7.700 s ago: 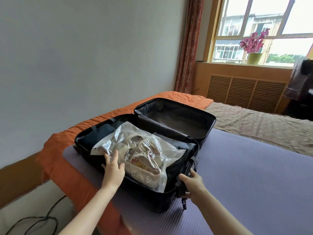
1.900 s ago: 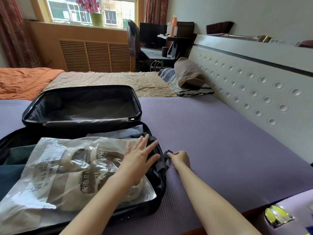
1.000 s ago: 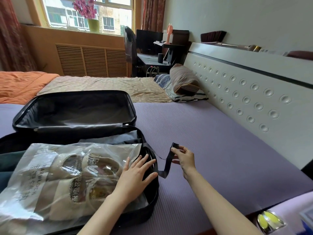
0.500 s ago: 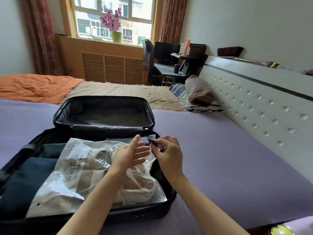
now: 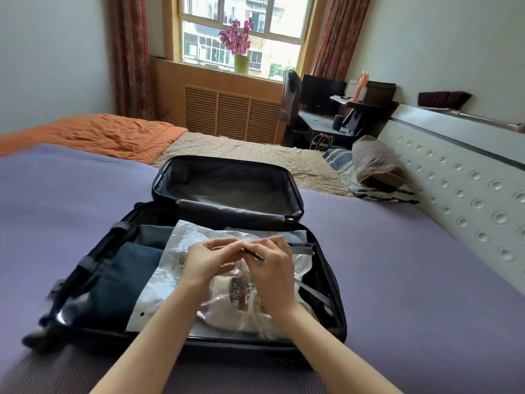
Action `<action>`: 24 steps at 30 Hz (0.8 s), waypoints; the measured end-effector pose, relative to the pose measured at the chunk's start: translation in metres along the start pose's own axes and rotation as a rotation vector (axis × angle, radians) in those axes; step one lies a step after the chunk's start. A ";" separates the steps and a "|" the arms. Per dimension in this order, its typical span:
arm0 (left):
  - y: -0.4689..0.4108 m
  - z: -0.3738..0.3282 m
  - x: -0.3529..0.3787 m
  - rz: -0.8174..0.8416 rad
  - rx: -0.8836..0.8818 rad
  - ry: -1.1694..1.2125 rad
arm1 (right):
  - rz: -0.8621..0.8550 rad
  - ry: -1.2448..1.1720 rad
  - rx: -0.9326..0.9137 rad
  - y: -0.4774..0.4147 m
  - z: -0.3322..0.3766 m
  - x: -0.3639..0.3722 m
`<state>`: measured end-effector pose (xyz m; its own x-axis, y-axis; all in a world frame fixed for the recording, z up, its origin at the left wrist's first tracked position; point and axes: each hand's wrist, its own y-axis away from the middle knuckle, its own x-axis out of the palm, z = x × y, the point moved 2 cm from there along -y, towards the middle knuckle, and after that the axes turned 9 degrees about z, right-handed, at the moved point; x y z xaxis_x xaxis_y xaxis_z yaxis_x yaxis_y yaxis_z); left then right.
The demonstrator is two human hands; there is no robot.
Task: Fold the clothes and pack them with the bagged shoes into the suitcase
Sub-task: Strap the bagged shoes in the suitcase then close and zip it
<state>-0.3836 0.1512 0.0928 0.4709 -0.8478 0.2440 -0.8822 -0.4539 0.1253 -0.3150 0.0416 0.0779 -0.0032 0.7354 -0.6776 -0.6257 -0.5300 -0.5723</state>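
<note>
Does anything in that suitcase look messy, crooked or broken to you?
Nothing looks spilled or damaged. The bagged shoes lie a little askew on the folded clothes in the suitcase, leaving the left side uncovered. The right hand pinches a black strap, not yet fastened; the left hand meets it.

Grey printed characters on clear plastic bag (image 5: 181,245), brown lettering on shoe (image 5: 227,291), neither legible

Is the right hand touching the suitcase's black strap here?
Touching. The head view shows the right hand pinching the black strap, which runs from the right side of the suitcase into its fingers.
</note>
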 end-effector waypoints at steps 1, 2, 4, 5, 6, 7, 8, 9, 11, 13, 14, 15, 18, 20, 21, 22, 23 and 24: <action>-0.001 0.001 -0.003 -0.013 0.002 -0.015 | 0.036 -0.013 -0.006 -0.001 0.001 0.003; -0.003 0.003 -0.008 -0.022 0.002 -0.035 | 0.084 -0.033 -0.006 -0.003 0.000 0.006; -0.008 0.005 -0.020 -0.048 0.024 -0.099 | 0.241 -0.106 0.025 -0.008 -0.004 0.008; -0.011 0.004 -0.026 -0.062 0.044 -0.135 | 0.330 -0.136 0.047 -0.012 -0.006 0.008; -0.014 0.003 -0.032 -0.068 0.063 -0.168 | 0.394 -0.141 0.059 -0.017 -0.006 0.008; -0.015 0.002 -0.037 -0.061 0.079 -0.188 | 0.414 -0.126 0.053 -0.023 -0.005 0.008; -0.015 -0.001 -0.040 -0.051 0.094 -0.204 | 0.398 -0.109 0.034 -0.028 -0.003 0.008; -0.016 -0.004 -0.043 -0.047 0.114 -0.218 | 0.368 -0.096 0.007 -0.034 -0.001 0.008; -0.017 -0.011 -0.049 -0.066 0.151 -0.223 | 0.370 -0.046 -0.069 -0.044 0.006 0.012; -0.020 -0.016 -0.060 -0.095 0.156 -0.190 | 0.418 0.070 -0.161 -0.051 0.012 0.020; -0.021 -0.017 -0.066 -0.104 0.153 -0.186 | 0.421 0.112 -0.189 -0.053 0.015 0.025; -0.021 -0.018 -0.071 -0.109 0.149 -0.192 | 0.409 0.127 -0.212 -0.055 0.018 0.029; -0.022 -0.018 -0.088 -0.133 0.135 -0.199 | 0.383 0.095 -0.250 -0.058 0.032 0.042; -0.022 -0.018 -0.097 -0.145 0.130 -0.195 | 0.396 0.026 -0.209 -0.058 0.036 0.051; -0.022 -0.018 -0.101 -0.144 0.129 -0.209 | 0.406 -0.016 -0.165 -0.058 0.037 0.054; -0.022 -0.017 -0.104 -0.142 0.133 -0.227 | 0.417 -0.054 -0.120 -0.057 0.037 0.058; -0.022 -0.016 -0.107 -0.139 0.137 -0.242 | 0.424 -0.082 -0.094 -0.056 0.037 0.061; -0.021 -0.014 -0.109 -0.136 0.139 -0.247 | 0.423 -0.102 -0.085 -0.056 0.038 0.064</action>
<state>-0.4160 0.2569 0.0772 0.5863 -0.8100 -0.0096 -0.8101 -0.5863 0.0039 -0.3098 0.1345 0.0836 -0.3243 0.4820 -0.8140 -0.4865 -0.8229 -0.2935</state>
